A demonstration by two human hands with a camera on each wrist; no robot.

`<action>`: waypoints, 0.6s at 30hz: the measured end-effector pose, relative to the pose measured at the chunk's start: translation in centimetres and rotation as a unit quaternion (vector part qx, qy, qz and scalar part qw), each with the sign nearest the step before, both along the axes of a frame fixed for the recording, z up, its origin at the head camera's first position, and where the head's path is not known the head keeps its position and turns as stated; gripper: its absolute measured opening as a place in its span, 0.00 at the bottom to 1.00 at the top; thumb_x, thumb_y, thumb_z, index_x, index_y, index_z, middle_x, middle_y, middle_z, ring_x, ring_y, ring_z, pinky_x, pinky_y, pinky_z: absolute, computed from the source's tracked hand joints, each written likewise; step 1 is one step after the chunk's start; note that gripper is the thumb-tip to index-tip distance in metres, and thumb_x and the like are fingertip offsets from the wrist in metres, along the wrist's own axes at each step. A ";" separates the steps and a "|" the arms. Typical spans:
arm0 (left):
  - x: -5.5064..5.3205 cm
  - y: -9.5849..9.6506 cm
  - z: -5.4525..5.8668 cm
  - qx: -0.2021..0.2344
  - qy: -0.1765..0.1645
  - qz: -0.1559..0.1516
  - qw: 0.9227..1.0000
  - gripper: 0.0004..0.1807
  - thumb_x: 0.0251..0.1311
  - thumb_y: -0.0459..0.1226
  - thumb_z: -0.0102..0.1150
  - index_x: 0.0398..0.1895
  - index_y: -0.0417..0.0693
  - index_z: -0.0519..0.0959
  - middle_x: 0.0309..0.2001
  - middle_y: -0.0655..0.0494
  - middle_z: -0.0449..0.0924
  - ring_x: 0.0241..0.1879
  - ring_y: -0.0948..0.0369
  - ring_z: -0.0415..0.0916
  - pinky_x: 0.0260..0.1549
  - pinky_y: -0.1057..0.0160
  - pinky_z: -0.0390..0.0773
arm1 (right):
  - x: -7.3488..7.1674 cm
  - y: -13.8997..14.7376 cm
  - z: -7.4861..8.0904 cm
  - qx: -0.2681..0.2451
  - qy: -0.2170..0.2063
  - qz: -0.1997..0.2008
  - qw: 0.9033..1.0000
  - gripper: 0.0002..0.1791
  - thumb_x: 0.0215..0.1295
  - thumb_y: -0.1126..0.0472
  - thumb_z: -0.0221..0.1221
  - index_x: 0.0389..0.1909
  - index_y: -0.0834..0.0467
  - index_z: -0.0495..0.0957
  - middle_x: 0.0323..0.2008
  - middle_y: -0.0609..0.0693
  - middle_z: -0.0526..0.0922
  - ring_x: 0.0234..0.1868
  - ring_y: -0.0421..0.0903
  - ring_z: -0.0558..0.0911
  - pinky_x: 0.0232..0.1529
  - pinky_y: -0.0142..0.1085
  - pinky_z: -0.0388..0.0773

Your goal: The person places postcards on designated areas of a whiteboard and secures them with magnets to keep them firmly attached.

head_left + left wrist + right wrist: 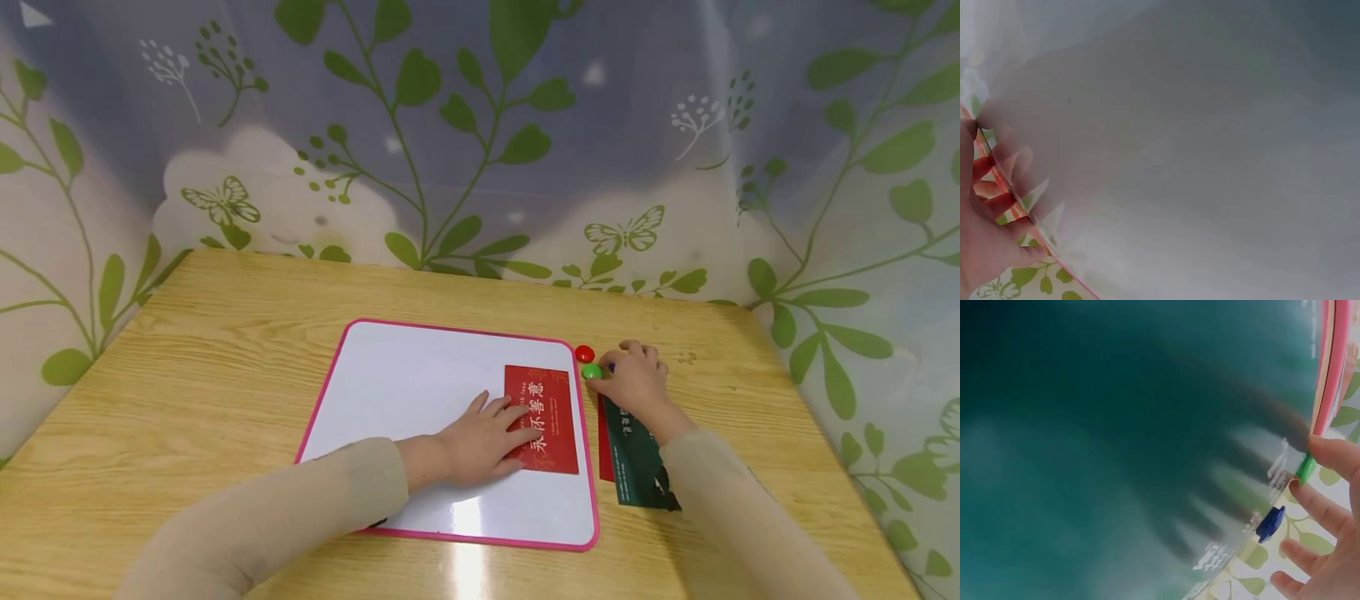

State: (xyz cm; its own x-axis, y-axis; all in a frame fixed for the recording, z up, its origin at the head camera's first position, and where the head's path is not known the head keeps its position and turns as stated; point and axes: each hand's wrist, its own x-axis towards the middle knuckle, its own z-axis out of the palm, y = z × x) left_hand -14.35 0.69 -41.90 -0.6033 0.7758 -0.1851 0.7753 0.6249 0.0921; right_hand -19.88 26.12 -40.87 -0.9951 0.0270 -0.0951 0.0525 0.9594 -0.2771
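Note:
A red card [551,429] with white Chinese characters lies on the right part of a pink-edged whiteboard [408,362]. My left hand [483,442] rests on the card's left side, its fingers spread. Beyond the board's right edge, my right hand [637,383] has thumb and index finger on either side of a round green magnet [1305,469], pinching it. A blue magnet [1270,524] sits below those fingers in the right wrist view; in the head view the hand mostly covers it. Just behind the green one is a red magnet [585,354].
A dark green card [637,467] overlaps another red card [604,450] to the right of the board, partly under my right forearm. The wooden table [247,333] meets a leaf-patterned curtain [450,167] at the back and sides.

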 end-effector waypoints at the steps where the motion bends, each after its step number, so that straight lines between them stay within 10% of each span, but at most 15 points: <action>1: 0.0 0.0 0.0 0.000 0.001 0.000 1.000 0.29 0.66 0.54 0.43 0.70 0.64 0.59 0.71 0.54 0.55 0.70 0.50 0.53 0.69 0.45 0.49 | 0.0 0.0 0.0 0.001 0.002 0.001 1.000 0.25 0.57 0.51 0.62 0.51 0.62 0.77 0.63 0.67 0.58 0.64 0.67 0.52 0.60 0.63 0.53; 18: -0.1 0.1 -0.2 0.004 -0.005 0.004 1.000 0.29 0.66 0.53 0.45 0.69 0.64 0.60 0.71 0.53 0.56 0.70 0.50 0.53 0.68 0.44 0.50 | 0.1 -1.6 1.8 0.010 0.040 0.031 0.999 0.23 0.54 0.50 0.64 0.46 0.61 0.79 0.65 0.66 0.59 0.66 0.67 0.51 0.60 0.67 0.48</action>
State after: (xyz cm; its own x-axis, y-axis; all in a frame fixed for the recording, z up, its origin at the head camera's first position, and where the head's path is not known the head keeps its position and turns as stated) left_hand -14.44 0.78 -42.08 -0.6080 0.7720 -0.1854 0.7690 0.6307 0.1045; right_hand -19.78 24.56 -39.06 -0.9993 -0.0336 -0.0158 -0.0283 0.9654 -0.2591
